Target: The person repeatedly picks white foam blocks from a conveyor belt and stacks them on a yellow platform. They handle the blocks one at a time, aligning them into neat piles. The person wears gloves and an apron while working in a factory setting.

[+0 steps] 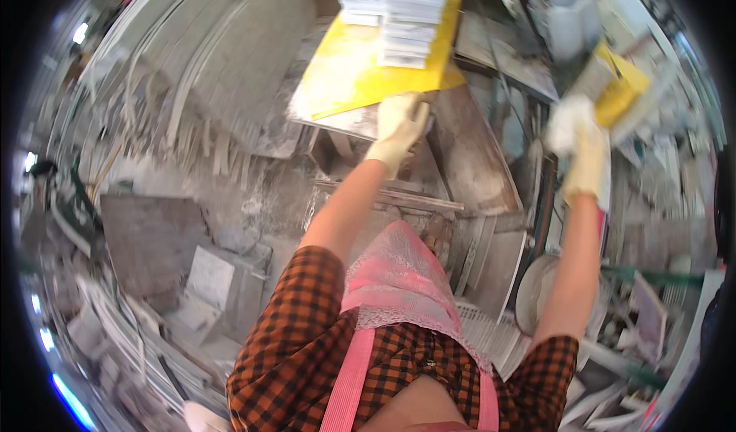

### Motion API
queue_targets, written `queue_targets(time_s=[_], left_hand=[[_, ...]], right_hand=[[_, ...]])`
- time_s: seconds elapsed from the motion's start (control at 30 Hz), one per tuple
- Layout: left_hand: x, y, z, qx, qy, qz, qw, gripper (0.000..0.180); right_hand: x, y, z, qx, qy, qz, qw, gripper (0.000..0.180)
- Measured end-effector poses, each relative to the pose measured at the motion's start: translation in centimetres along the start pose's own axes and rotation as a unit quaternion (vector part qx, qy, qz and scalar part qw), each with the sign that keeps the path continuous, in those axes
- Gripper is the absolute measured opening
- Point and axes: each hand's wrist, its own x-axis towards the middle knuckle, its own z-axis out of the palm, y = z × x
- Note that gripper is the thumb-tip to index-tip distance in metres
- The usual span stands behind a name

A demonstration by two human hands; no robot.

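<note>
My left hand (399,125), in a pale yellow glove, rests its fingers on the near edge of a dusty work board under a yellow sheet (349,72). Stacks of small white tiles (402,10) stand on that sheet. My right hand (584,152), also gloved, is raised at the right and grips a white cloth or pad (567,118). Just beyond it lies a yellow block (621,87), blurred by motion. Whether the right hand touches that block cannot be told.
Long grey and white stone strips (192,56) lean at the upper left. Broken slabs and offcuts (153,256) litter the floor at the left. A round pale basin (537,286) and a white slatted crate (483,328) sit near my right side. Cluttered shelves fill the right.
</note>
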Motion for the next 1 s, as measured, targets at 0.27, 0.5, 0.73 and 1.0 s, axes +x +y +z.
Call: queue_targets(time_s=[0.27, 0.5, 0.73, 1.0], left_hand=[[-0.1, 1.0, -8.7, -0.162, -0.242, -0.357, 0.888, 0.087], [-1.4, 1.7, -9.9, -0.218, -0.148, -0.359, 0.895, 0.067], [-1.7, 3.5, -8.6, -0.213, -0.103, -0.364, 0.901, 0.049], [-1.3, 3.5, -7.7, -0.146, -0.008, -0.4, 0.905, 0.047]], right_hand=[[-6.9, 0.5, 27.2, -0.134, -0.147, -0.083, 0.977, 0.021], [-12.4, -1.8, 38.5, -0.218, 0.035, -0.02, 0.975, 0.016], [-10.1, -1.1, 30.5, -0.065, -0.091, -0.205, 0.972, 0.023], [-5.1, 8.3, -2.8, -0.177, -0.062, -0.188, 0.964, 0.037]])
